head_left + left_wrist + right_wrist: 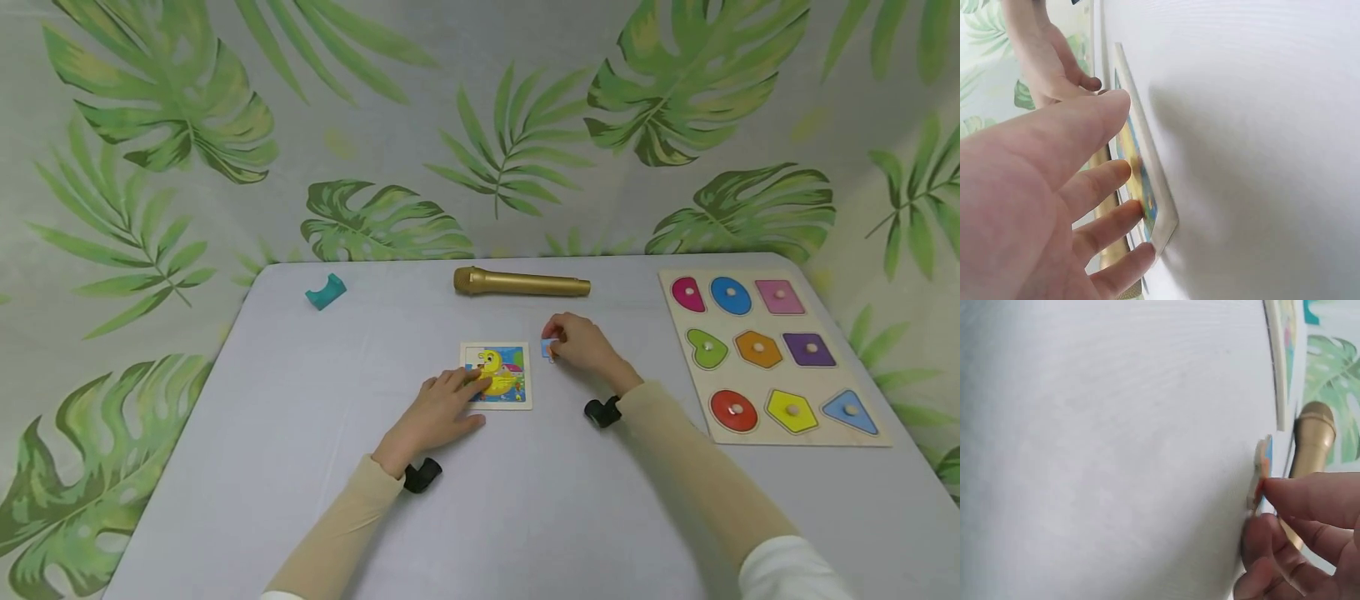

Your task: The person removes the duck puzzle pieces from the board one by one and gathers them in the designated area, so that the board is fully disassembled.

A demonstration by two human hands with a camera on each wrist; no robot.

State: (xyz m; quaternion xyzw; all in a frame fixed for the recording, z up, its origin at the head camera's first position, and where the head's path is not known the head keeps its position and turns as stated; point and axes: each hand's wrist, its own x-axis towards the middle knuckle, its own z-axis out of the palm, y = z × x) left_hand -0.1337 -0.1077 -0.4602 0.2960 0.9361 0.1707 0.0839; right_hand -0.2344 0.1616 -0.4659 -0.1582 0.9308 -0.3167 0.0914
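A small square wooden jigsaw puzzle (528,375) with a yellow duck picture lies flat mid-table; its upper left corner shows pale bare wood. My left hand (442,408) rests on the puzzle's left side, fingers spread and fairly straight over the duck. In the left wrist view its fingertips touch the picture, with the thumb (1085,128) apart from the others. Just right of the puzzle, my right hand (585,343) pinches a blue puzzle piece (547,345) between thumb and fingers. The right wrist view shows that puzzle piece (1261,459) tilted up on its edge, close over the tabletop.
A gold microphone (525,284) lies behind the puzzle near the back edge. At the far left sits a teal curved block (326,292). A wooden shape board (821,435) with several knobbed, coloured shapes covers the right side. A leaf-print cloth (390,125) hangs behind the white table.
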